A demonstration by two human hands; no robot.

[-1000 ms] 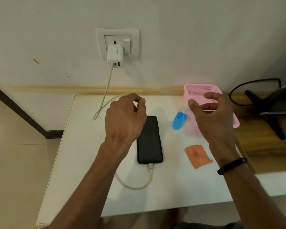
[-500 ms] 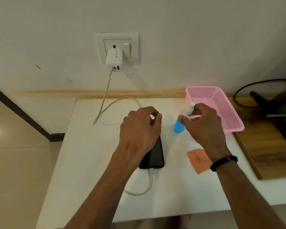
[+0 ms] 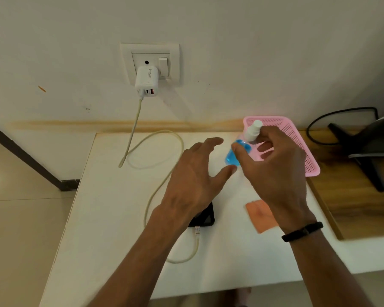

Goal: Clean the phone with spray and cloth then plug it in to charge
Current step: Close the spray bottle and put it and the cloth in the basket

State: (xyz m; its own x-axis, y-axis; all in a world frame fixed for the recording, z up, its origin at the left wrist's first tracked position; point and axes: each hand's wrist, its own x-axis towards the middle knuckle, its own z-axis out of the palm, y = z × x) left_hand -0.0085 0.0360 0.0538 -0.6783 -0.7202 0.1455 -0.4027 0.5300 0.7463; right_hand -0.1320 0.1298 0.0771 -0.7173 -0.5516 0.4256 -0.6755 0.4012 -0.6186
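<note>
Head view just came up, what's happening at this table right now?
A person's right hand holds a small blue spray bottle up in front of the pink basket. The left hand hangs open over the phone, which lies on the white table with a cable plugged into its near end. That cable runs to the charger in the wall socket. The orange cloth lies untouched beside the phone.

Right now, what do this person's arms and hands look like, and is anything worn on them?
Both forearms are bare, with no sleeves in view. The left hand wears nothing: no ring, watch or glove shows. The right hand is also ungloved, but its wrist carries a thin black band, like a slim bracelet or fitness strap. No markings show on either arm.
</note>
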